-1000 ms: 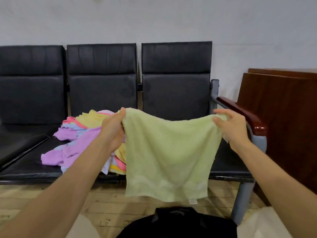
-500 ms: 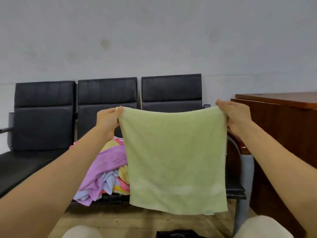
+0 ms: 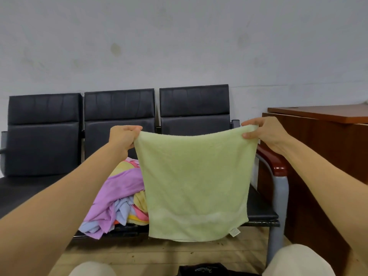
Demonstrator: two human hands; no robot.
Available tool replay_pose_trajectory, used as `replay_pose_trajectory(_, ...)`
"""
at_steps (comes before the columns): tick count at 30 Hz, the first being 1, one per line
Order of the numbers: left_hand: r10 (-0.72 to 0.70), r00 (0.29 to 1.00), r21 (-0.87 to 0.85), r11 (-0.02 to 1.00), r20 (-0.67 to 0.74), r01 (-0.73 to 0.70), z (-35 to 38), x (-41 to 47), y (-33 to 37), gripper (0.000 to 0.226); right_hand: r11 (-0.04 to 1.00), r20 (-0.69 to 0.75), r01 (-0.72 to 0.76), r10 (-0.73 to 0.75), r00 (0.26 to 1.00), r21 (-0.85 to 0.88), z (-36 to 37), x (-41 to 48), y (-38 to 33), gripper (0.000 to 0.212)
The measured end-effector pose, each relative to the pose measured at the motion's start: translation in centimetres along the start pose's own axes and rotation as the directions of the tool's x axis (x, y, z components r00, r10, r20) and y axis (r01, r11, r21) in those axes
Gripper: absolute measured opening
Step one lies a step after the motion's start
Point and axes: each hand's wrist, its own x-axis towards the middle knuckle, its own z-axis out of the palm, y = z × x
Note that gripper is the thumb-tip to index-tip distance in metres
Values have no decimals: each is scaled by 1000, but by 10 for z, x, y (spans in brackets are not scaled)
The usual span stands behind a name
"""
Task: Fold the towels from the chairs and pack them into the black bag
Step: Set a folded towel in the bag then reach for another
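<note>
Left hand [image 3: 121, 138] pinching one top corner of a soft square pale-green terry towel [image 3: 196, 184], right hand [image 3: 264, 134] pinching the other, towel hanging flat before black padded chairs [image 3: 119, 124], crumpled pastel towel pile [image 3: 119, 200] behind its left edge

Pale grey wall [image 3: 179, 36] behind, faint smudges. Reddish-brown wooden desk [image 3: 322, 140] at right, near wall. Light plank floor [image 3: 159, 253] below. Cream trouser knees [image 3: 298, 259] at bottom edge.
</note>
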Motion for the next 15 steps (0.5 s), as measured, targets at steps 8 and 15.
replay_pose_trajectory(8,-124,986,10,992,111,124,12,-1,0,20,942,-75,49,-78,994,-333,1,23,21,25)
replay_pose_trajectory(15,174,956,486,831,237,-271,33,16,-15,17,854,-148,81,-181,972,-514,9,52,43,25)
